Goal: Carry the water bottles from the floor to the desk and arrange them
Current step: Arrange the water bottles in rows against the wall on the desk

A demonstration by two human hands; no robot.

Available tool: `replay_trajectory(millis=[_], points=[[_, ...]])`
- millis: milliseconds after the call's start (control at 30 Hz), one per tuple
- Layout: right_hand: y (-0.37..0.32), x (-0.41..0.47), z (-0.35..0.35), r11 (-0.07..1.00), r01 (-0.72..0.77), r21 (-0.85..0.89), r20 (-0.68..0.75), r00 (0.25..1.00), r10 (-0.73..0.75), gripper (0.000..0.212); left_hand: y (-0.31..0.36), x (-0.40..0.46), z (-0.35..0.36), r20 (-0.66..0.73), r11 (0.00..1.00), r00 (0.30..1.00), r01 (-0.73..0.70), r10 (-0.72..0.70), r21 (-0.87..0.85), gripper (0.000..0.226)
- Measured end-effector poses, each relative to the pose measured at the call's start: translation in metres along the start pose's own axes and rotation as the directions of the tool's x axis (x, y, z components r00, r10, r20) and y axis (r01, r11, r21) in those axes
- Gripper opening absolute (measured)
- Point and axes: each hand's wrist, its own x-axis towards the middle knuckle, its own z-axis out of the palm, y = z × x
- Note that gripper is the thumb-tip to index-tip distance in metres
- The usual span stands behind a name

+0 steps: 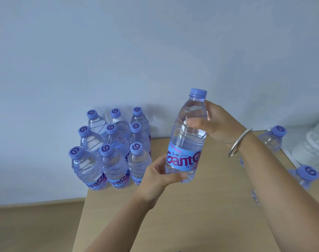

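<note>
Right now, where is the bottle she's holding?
The held water bottle is upright above the desk, between both hands, right of the nine-bottle block.

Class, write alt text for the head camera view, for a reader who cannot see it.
Two hands hold one water bottle upright above a wooden desk: the left hand grips its base, the right hand its upper body. Nine capped bottles stand in a three-by-three block at the desk's back left corner, against the wall.

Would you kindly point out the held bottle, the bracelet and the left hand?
held bottle (184, 157): head view, on its blue label.
bracelet (239, 142): head view, on the metal band.
left hand (159, 176): head view, on its back.
</note>
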Motion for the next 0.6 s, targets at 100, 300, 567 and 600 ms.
replay_trajectory(millis=[100,300,567,600], points=[[0.017,0.007,0.005,0.999,-0.031,-0.038,0.010,0.999,0.031,0.039,-0.010,0.005,-0.001,-0.057,0.999,0.998,0.014,-0.012,0.037,0.053],[0.036,0.014,0.020,0.994,-0.099,-0.036,0.051,0.994,0.100,0.031,-0.027,0.005,-0.018,-0.132,0.994,0.989,0.071,-0.061,0.077,0.051],[0.032,0.011,0.069,0.992,-0.118,-0.050,0.210,0.970,0.126,0.046,-0.042,-0.031,-0.050,-0.216,0.972,0.973,0.123,-0.079,0.199,0.052],[0.032,0.009,0.077,0.991,-0.126,-0.048,0.241,0.961,0.134,0.045,-0.044,-0.039,-0.055,-0.228,0.967,0.971,0.126,-0.074,0.222,0.052]])
